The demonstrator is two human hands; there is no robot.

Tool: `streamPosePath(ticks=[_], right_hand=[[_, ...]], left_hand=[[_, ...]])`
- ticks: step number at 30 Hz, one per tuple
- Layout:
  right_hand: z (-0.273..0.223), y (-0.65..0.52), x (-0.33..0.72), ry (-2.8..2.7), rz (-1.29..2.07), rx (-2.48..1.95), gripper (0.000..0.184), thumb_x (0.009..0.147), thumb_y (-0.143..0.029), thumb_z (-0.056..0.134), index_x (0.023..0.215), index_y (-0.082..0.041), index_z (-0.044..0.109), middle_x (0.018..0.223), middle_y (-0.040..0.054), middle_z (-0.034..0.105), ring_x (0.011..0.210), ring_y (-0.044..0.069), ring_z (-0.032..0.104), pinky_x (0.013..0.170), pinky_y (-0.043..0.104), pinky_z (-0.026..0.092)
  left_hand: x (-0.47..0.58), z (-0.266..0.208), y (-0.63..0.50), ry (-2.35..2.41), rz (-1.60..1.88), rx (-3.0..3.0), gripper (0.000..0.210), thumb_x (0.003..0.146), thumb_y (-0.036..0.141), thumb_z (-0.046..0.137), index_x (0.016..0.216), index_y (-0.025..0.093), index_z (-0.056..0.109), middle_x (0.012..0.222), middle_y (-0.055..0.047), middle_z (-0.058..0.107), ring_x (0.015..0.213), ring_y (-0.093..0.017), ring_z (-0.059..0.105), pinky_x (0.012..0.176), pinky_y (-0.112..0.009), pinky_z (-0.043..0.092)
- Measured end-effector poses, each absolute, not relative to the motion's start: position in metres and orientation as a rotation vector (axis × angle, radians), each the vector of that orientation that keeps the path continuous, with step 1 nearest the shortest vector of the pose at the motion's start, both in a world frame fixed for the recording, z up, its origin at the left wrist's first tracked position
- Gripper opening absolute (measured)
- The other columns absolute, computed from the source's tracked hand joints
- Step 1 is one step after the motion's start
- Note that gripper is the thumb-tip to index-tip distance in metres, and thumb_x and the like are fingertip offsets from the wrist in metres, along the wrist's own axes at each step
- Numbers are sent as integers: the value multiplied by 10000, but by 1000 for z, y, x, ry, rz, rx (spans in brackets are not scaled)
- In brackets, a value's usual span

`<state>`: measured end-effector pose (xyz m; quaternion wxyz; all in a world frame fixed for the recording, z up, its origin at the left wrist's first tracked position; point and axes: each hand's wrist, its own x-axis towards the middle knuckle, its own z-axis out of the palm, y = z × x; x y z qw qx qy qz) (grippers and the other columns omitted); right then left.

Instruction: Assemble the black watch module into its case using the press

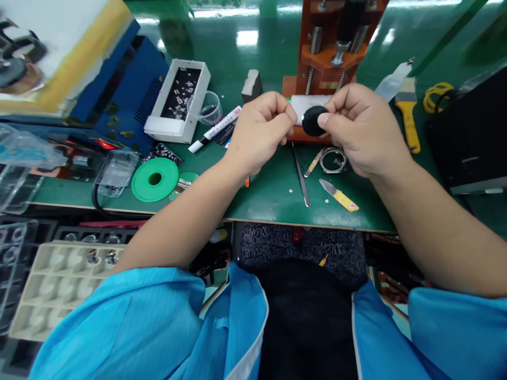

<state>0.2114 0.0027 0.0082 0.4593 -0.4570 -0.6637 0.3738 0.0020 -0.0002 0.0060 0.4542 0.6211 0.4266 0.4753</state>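
Between the thumb and fingers of my right hand (362, 129) is a black round disc (312, 121), tilted, with a shiny left edge. My left hand (263, 126) is closed in a pinch just left of the disc; whatever its fingertips hold is too small to make out. Below the hands, on the green bench (273, 203), lie dark tweezers (301, 177), a small tan-handled tool (313, 162), a metal watch case ring (332, 160) and a short knife with a yellow handle (344, 199). Behind the hands, a white pad (309, 101) rests on the base of an orange press (336, 55).
To the left are a white box of small parts (180, 100), a clear cup (209, 111), a marker (216, 129), a green spool (155, 179) and a blue machine (119, 100). A bottle (392, 82), a yellow brush (409, 119) and a black box (471, 126) stand right.
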Motion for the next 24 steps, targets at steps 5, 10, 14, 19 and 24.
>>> streamPosePath(ticks=[5,10,14,19,24], right_hand=[[8,0,209,-1631,859,-1061,248,894,-93,734,840,-272,571,767,-14,597,669,158,498,645,370,394],[7,1,210,-1621,915,-1085,264,945,-139,787,855,-280,583,764,-17,606,674,157,525,638,360,435],[6,-1,211,-1663,939,-1006,259,970,-370,851,900,-293,614,844,9,661,758,198,596,710,386,520],[13,-9,207,-1747,925,-1033,534,1006,-779,809,942,-298,588,948,31,702,889,255,693,819,427,611],[22,-12,204,-1752,944,-1119,660,978,-919,768,970,-292,564,987,20,693,985,251,710,852,401,624]], left_hand=[[4,7,-2,1134,1137,1594,109,1000,188,657,912,238,616,853,-5,677,741,-154,639,694,-354,544],[3,9,-7,1082,1089,1636,222,1047,347,792,943,241,626,897,-2,684,786,-166,710,741,-336,610],[1,7,-8,1060,1102,1642,364,1016,510,889,961,250,639,905,6,671,872,-193,765,786,-341,620],[0,6,-6,993,1146,1598,467,933,670,928,1084,278,722,994,-24,733,948,-226,770,796,-372,616],[-1,6,-4,904,1166,1511,585,773,733,1025,1150,337,817,1056,-5,835,945,-246,711,791,-429,613]])
